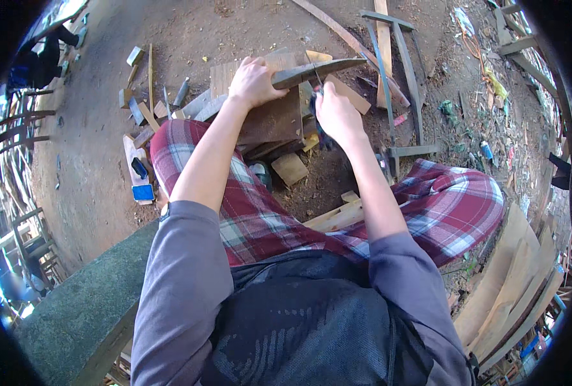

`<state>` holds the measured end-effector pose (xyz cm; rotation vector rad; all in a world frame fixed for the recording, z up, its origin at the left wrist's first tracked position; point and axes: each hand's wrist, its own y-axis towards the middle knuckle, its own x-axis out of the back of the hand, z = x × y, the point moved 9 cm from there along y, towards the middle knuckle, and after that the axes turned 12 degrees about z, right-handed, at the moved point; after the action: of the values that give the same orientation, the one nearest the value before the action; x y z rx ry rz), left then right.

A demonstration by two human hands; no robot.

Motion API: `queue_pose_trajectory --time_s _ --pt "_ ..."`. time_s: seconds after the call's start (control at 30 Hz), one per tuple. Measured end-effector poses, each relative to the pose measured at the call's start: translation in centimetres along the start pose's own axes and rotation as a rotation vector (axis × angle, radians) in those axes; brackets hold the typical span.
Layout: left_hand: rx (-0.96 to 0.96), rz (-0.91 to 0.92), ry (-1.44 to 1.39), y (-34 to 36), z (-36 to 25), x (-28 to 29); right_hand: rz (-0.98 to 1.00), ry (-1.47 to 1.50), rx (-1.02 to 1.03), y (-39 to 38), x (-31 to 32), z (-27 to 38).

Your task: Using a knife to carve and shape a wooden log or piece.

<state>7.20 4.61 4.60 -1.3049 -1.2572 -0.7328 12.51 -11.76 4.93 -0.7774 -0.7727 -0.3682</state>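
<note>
A long curved piece of wood (292, 76), tapering to a point on the right, lies across a low wooden block (273, 122) in front of my knees. My left hand (255, 82) presses down on it with the fingers wrapped over its top. To the right, my right hand (337, 110) is closed round the handle of a thin-bladed tool (318, 76). The slim dark blade crosses the curved wood near its pointed end. My fingers hide most of the handle, so I cannot tell the tool's exact kind.
A wooden frame saw (418, 83) lies on the ground at right, near long wooden strips. Hand tools and wood offcuts (290, 168) surround the block. A blue-ended tool (143, 193) lies left of my knee. Curved boards (501, 283) stack at lower right; a green-grey slab (93, 309) is lower left.
</note>
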Motion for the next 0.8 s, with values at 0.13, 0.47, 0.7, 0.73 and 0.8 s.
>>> queue_pose_trajectory --time_s 0.13,0.47,0.7,0.73,0.8 --pt "-0.018 -0.087 -0.032 -1.1 0.6 0.4 -0.021 0.023 0.008 1.7 -0.7 1.2" --pt "0.079 0.032 -0.024 -0.4 1.6 -0.1 0.047 0.021 -0.041 -8.9 -2.1 -1.6" --pt "0.001 -0.024 -0.027 -0.4 1.3 0.2 0.092 0.019 -0.057 -11.5 -1.0 -2.0" --pt "-0.026 -0.062 -0.032 -0.8 1.2 0.0 0.088 0.005 -0.062 -10.9 -0.9 -2.0" --pt "-0.042 -0.09 -0.027 -0.8 1.2 -0.3 0.067 0.034 -0.02 -9.0 -0.4 -1.7"
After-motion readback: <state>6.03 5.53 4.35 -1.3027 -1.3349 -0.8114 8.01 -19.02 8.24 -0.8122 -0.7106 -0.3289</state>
